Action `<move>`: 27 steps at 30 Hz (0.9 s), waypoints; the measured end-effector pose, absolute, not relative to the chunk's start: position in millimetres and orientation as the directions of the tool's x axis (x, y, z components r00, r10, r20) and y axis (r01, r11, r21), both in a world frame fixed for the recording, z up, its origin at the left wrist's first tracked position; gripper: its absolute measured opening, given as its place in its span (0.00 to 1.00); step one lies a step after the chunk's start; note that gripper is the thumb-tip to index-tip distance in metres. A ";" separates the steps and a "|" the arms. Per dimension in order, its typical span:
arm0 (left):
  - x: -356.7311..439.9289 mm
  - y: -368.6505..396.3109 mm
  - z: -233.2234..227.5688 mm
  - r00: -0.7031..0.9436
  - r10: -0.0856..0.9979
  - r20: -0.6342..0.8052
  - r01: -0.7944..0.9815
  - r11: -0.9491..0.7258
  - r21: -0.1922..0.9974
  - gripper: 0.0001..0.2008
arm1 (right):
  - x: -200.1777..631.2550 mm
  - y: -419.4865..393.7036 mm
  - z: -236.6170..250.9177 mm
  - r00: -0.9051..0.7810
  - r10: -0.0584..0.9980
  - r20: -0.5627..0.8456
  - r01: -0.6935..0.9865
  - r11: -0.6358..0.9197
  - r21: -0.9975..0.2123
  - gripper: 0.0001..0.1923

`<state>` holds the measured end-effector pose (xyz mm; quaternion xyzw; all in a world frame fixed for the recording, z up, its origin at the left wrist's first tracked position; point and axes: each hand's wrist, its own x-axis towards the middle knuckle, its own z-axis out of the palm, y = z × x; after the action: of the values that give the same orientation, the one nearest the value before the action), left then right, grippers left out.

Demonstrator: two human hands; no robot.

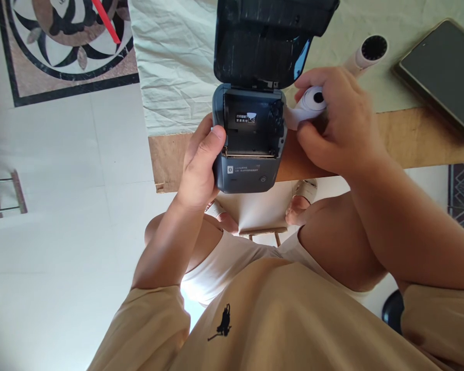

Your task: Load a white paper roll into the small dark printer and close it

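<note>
1. Head view: left hand (199, 165), fingers clamped on small dark-grey plastic label printer (249, 139), lid open, at worktop (417, 136) edge.
2. Right hand (338, 123) fingers clamped on white paper roll (311, 103), just beside printer.

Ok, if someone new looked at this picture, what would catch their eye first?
Probably the small grey printer at the centre, its lid flipped open, held at the table edge by the left hand. Right beside it, the right hand has a grip on a white paper roll. Further right on the cloth lie a second roll and a dark tablet.
</note>
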<state>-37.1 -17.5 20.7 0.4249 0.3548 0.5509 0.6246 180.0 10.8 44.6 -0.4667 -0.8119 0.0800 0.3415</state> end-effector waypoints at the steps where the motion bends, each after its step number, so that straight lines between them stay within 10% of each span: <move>1: -37.1 -17.1 20.0 0.143 0.989 0.027 -0.383 0.030 0.923 0.17 | 179.4 10.0 45.7 -0.320 0.824 0.468 0.716 0.534 -0.450 0.23; 5: -37.9 -15.4 17.4 0.149 0.988 0.042 -0.372 0.017 0.928 0.19 | 178.0 7.7 50.2 -0.246 0.876 0.414 0.740 0.446 -0.504 0.14; 9: -38.0 -16.6 20.7 0.148 0.989 0.021 -0.366 0.035 0.930 0.22 | 179.3 8.8 48.1 -0.301 0.879 0.369 0.622 0.474 -0.623 0.27; 27: -36.3 -18.0 23.7 0.141 0.990 0.018 -0.401 0.040 0.915 0.19 | 177.5 10.0 40.8 -0.285 0.837 0.467 0.720 0.508 -0.472 0.25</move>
<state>-36.3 -18.0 23.7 0.4179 0.3524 0.5526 0.6291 177.5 10.0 40.8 -0.4884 -0.7970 0.0849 0.3451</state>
